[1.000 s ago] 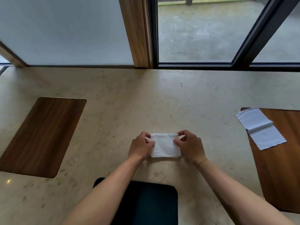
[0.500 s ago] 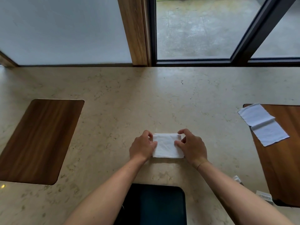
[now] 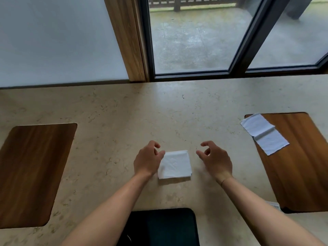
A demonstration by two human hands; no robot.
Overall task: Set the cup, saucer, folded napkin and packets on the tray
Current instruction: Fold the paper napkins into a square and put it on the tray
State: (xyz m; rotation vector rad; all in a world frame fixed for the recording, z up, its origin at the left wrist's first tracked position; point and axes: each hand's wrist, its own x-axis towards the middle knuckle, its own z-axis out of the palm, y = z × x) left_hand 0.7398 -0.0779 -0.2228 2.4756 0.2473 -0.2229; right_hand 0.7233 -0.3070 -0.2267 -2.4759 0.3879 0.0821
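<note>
A white napkin [image 3: 174,165], folded into a small square, lies flat on the beige stone counter [image 3: 159,112] in front of me. My left hand [image 3: 147,159] hovers at its left edge, fingers curled and apart, holding nothing; whether the thumb touches the cloth I cannot tell. My right hand [image 3: 215,159] is a short way to the right of the napkin, open and off it. A dark tray [image 3: 163,226] sits at the near edge between my forearms. A packet corner [image 3: 275,205] shows near my right forearm. No cup or saucer is in view.
A wooden board [image 3: 32,173] lies on the counter at the left. Another wooden board [image 3: 300,166] lies at the right, with an unfolded white cloth [image 3: 262,133] over its far left corner. A window and wooden post stand behind the counter.
Both hands have let go of the folded napkin and moved apart, the right farther out. The napkin stays flat on the counter. The camera tilted up slightly.
</note>
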